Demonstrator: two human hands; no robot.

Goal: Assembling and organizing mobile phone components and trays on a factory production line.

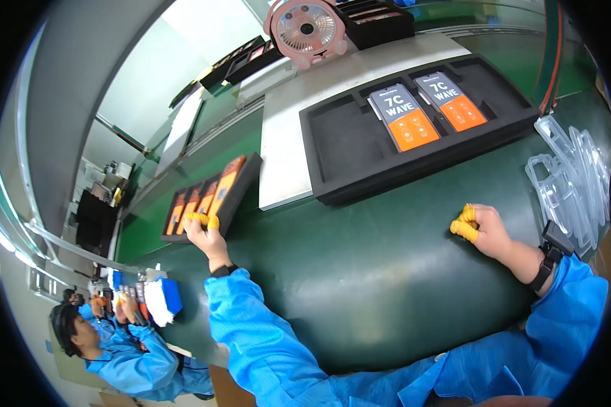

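Observation:
My left hand (207,241), with yellow finger cots on its fingertips, grips the near edge of a black foam tray (240,193) at the left of the bench. Several orange-and-dark flat packages (223,186) lie side by side in that tray, which looks tilted. To the right, my right hand (487,234) hovers over the green bench with its fingers curled in and nothing visible in them; it too wears yellow finger cots. Ahead lies a larger black foam tray (339,152) holding two grey-and-orange flat boxes (406,119) (451,102), with bare slots at both ends.
Clear plastic blister shells (574,180) are heaped at the right. A white board (285,146) lies under part of the larger tray. Behind it stand a pink fan (307,30) and more black trays (377,20). At lower left, a person in blue (139,359) works near a blue box (171,296).

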